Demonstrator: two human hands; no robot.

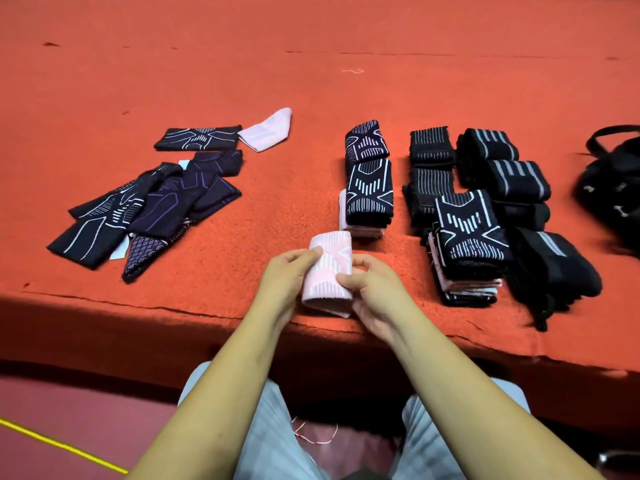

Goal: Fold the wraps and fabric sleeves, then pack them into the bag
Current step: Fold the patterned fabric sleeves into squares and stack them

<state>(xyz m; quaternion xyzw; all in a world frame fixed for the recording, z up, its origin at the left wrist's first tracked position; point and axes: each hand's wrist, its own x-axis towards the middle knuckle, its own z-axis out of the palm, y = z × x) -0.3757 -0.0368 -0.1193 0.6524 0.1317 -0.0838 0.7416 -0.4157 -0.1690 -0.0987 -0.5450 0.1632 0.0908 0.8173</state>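
A folded pink sleeve (328,271) with a white pattern is held just above the table's near edge. My left hand (285,282) grips its left side, thumb on top. My right hand (372,296) grips its right side, thumb on its lower edge. Unfolded dark sleeves (145,209) lie in a loose heap at the left, with one more pink sleeve (265,130) behind them. Folded sleeves (369,181) are stacked at the centre. Further folded stacks (467,233) and rolled black wraps (516,178) sit to the right. The black bag (613,188) lies at the far right edge.
The table is covered in orange-red felt (311,64), whose front edge (173,308) runs just under my hands. My knees in light trousers (263,427) are below the table. A yellow floor line (62,445) crosses the lower left.
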